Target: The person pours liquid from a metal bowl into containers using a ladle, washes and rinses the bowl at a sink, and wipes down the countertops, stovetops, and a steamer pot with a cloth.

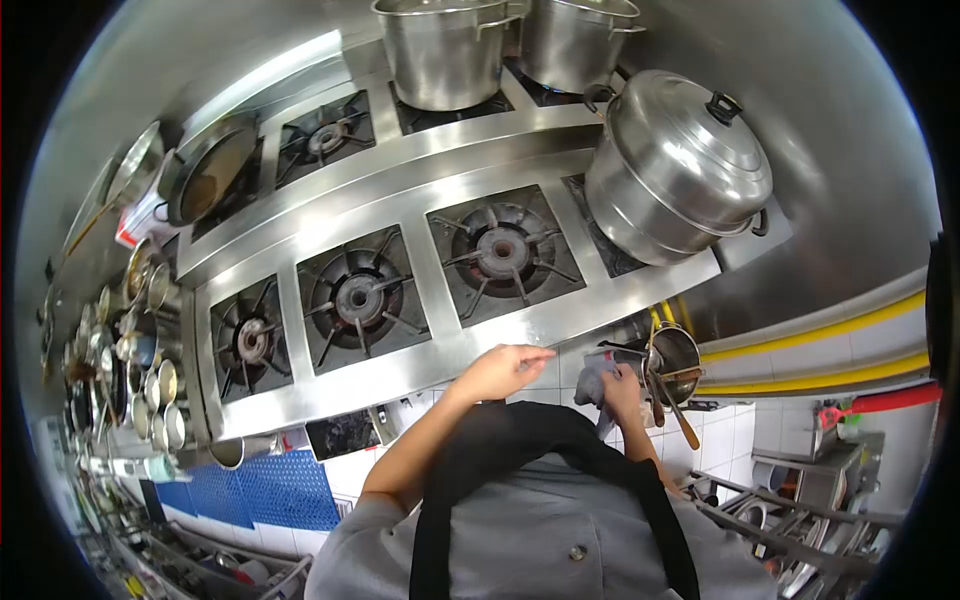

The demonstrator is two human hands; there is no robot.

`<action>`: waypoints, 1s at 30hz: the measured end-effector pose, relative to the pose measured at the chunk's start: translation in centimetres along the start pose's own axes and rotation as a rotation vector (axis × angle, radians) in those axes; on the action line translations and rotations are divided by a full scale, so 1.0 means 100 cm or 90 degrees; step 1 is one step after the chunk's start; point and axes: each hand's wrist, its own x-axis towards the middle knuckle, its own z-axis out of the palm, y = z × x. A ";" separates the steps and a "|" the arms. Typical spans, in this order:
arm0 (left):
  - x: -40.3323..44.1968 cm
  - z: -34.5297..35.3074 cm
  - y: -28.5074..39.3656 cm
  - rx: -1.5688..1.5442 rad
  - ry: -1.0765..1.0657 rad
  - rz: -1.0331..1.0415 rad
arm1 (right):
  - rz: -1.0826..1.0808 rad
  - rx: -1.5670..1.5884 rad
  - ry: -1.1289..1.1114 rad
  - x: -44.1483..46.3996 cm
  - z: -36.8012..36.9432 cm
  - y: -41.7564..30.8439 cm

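My left hand [498, 374] is over the front edge of the steel stove [400, 362], its fingers stretched out to the right and nothing held in it. My right hand [622, 392] grips a bunched grey cloth [592, 384], which hangs down in front of the stove's right end. Just beyond that hand, a metal pot [678, 352] holds several long-handled utensils, one with a wooden handle [687, 432]. Closest to my left hand is the front burner [502, 250] with its black pan support.
A large lidded steamer pot [680, 170] stands at the stove's right end. Two tall stockpots [445, 55] occupy the back row, and a wok [212, 172] sits at back left. Yellow pipes [820, 327] run along the right wall. Several pans [160, 390] crowd the left side.
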 end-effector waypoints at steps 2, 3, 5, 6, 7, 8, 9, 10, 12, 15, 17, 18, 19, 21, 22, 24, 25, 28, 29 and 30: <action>-0.010 0.024 -0.013 0.009 -0.052 -0.026 | 0.033 0.063 -0.004 -0.007 -0.005 0.003; -0.016 0.034 -0.014 0.011 -0.031 -0.039 | 0.018 0.065 -0.024 -0.007 -0.005 0.012; -0.030 0.056 -0.017 0.092 -0.076 -0.027 | 0.091 0.224 -0.084 -0.011 -0.006 0.031; -0.037 0.065 -0.016 0.100 -0.099 -0.043 | 0.179 0.313 -0.146 -0.030 -0.031 -0.006; -0.043 0.074 -0.016 0.100 -0.080 -0.057 | 0.169 0.309 -0.168 -0.032 -0.028 0.006; -0.049 0.082 -0.013 0.129 -0.103 -0.050 | 0.169 0.404 -0.170 -0.038 -0.026 0.022; -0.055 0.093 -0.013 0.158 -0.130 -0.043 | 0.173 0.499 -0.171 -0.046 -0.025 0.035; -0.061 0.105 -0.016 0.169 -0.122 -0.037 | 0.168 0.499 -0.187 -0.054 -0.023 0.049; -0.073 0.119 -0.003 0.173 -0.118 -0.044 | 0.254 0.641 -0.150 -0.072 -0.023 0.067; -0.099 0.142 0.010 0.183 -0.124 -0.054 | 0.324 0.726 -0.158 -0.103 -0.028 0.085; -0.116 0.153 0.016 0.190 -0.121 -0.064 | 0.364 0.744 -0.182 -0.121 -0.032 0.094; -0.125 0.157 0.019 0.183 -0.144 -0.074 | 0.405 0.763 -0.194 -0.131 -0.034 0.099; -0.132 0.160 0.020 0.174 -0.168 -0.083 | 0.406 0.758 -0.200 -0.137 -0.035 0.108; -0.144 0.166 0.016 0.183 -0.173 -0.084 | 0.437 0.792 -0.299 -0.147 -0.037 0.126; -0.148 0.167 0.015 0.198 -0.185 -0.081 | 0.437 0.786 -0.302 -0.151 -0.035 0.134; -0.152 0.167 0.015 0.201 -0.190 -0.077 | 0.470 0.825 -0.236 -0.159 -0.033 0.138; -0.154 0.166 0.015 0.206 -0.201 -0.073 | 0.469 0.822 -0.236 -0.162 -0.034 0.140; -0.159 0.156 0.017 0.213 -0.232 -0.099 | 0.332 0.944 -0.339 -0.169 -0.042 0.132; -0.163 0.150 0.015 0.212 -0.229 -0.093 | 0.287 0.964 -0.392 -0.171 -0.048 0.121; -0.167 0.147 0.012 0.207 -0.233 -0.089 | 0.289 0.961 -0.384 -0.177 -0.047 0.118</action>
